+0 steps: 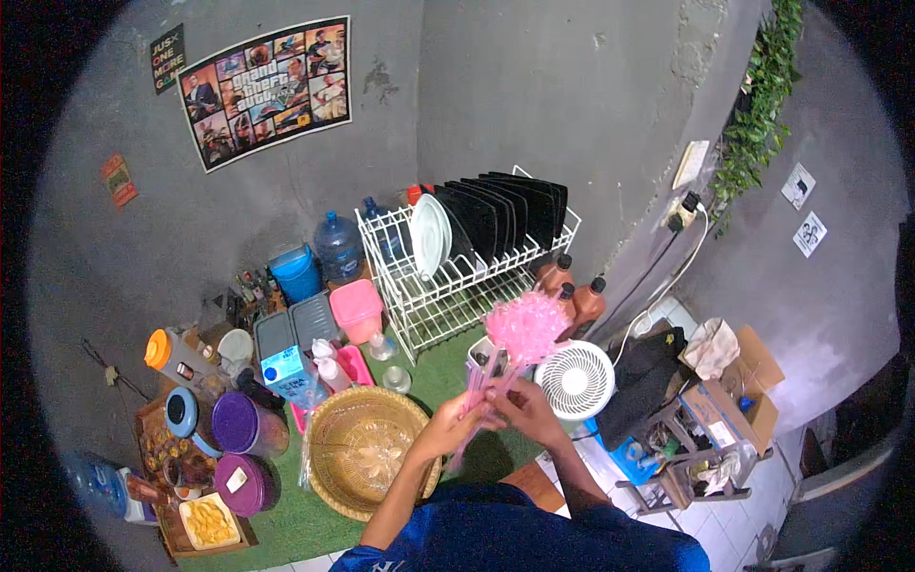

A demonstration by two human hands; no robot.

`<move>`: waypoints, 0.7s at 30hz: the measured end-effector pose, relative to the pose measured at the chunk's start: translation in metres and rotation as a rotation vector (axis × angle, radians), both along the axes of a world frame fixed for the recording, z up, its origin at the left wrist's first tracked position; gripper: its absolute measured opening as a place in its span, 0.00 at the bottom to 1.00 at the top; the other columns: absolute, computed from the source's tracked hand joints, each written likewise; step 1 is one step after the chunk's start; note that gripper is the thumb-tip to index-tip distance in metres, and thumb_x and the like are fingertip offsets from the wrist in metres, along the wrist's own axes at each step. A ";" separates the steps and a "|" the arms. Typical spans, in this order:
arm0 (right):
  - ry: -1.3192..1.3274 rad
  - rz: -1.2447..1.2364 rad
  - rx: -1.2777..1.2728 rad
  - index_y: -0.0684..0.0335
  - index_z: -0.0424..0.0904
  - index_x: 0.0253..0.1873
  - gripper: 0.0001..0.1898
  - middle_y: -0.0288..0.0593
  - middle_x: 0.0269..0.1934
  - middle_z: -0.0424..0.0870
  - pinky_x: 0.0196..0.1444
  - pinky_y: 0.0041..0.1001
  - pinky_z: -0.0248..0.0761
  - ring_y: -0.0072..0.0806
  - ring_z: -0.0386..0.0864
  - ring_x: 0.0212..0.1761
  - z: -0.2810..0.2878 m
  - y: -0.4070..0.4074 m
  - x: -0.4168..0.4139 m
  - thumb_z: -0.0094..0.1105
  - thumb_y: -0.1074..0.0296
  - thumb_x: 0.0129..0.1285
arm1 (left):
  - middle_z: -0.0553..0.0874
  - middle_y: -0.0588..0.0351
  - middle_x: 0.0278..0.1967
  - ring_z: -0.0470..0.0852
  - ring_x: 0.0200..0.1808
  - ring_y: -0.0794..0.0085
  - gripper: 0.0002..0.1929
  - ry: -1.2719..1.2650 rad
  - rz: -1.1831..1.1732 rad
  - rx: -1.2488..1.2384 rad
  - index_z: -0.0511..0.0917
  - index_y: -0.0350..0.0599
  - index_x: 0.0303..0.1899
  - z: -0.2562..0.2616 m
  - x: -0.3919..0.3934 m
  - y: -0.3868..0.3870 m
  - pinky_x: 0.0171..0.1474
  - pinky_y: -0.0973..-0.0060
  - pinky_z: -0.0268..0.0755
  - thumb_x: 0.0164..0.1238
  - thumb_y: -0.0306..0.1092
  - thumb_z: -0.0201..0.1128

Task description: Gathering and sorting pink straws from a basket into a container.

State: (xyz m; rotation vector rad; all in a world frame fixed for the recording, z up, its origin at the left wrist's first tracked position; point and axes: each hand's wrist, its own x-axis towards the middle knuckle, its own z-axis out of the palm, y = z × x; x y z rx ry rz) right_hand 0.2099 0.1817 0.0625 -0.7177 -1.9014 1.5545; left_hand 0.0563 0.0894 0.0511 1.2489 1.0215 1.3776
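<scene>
Before my chest is a bundle of thin pink plastic stems with a frilly, shiny pink plastic head (527, 325) at the upper end. My left hand (457, 423) is closed around the stems below the head. Beside it on the right, my right hand (527, 411) has its fingers and thumb at the same stems, touching or nearly touching the left. Partly behind the stems stands a container (484, 354) with things in it. A white round fan (575, 380) is just right of the pink head. The lower ends of the stems hang near my shirt.
A woven basket (322, 468) lies left of my hands on the green mat (282, 533). Behind stands a white wire dish rack (407, 314) with black trays and white plates. Brown bottles (590, 300) are at its right; lidded tubs (236, 422) and a milk carton (292, 379) stand left.
</scene>
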 end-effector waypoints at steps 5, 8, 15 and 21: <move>0.123 -0.299 0.205 0.70 0.79 0.45 0.09 0.39 0.31 0.82 0.34 0.20 0.73 0.20 0.79 0.31 -0.004 0.027 0.039 0.56 0.70 0.68 | 0.82 0.48 0.43 0.83 0.45 0.69 0.13 -0.089 0.205 0.084 0.71 0.37 0.52 -0.009 0.001 0.024 0.52 0.73 0.76 0.79 0.36 0.44; -0.056 -0.574 0.250 0.72 0.80 0.38 0.09 0.43 0.30 0.84 0.34 0.25 0.77 0.25 0.83 0.29 0.047 0.017 0.049 0.57 0.71 0.67 | 0.71 0.64 0.23 0.72 0.23 0.84 0.11 -0.215 0.446 0.058 0.71 0.44 0.48 -0.008 -0.021 0.032 0.26 0.84 0.66 0.79 0.38 0.43; -0.166 -0.823 0.522 0.73 0.80 0.36 0.08 0.46 0.29 0.85 0.33 0.24 0.74 0.23 0.82 0.27 0.012 0.034 0.055 0.60 0.71 0.64 | 0.58 0.69 0.22 0.55 0.21 0.86 0.07 -0.504 0.770 0.296 0.66 0.48 0.42 0.018 -0.039 0.077 0.26 0.84 0.52 0.78 0.39 0.47; -0.067 -0.813 0.547 0.72 0.81 0.35 0.06 0.46 0.27 0.82 0.31 0.27 0.74 0.30 0.82 0.27 0.000 0.034 0.034 0.58 0.75 0.65 | 0.60 0.66 0.23 0.57 0.23 0.84 0.12 -0.635 0.771 0.438 0.63 0.48 0.35 0.025 -0.035 0.106 0.28 0.82 0.54 0.79 0.42 0.45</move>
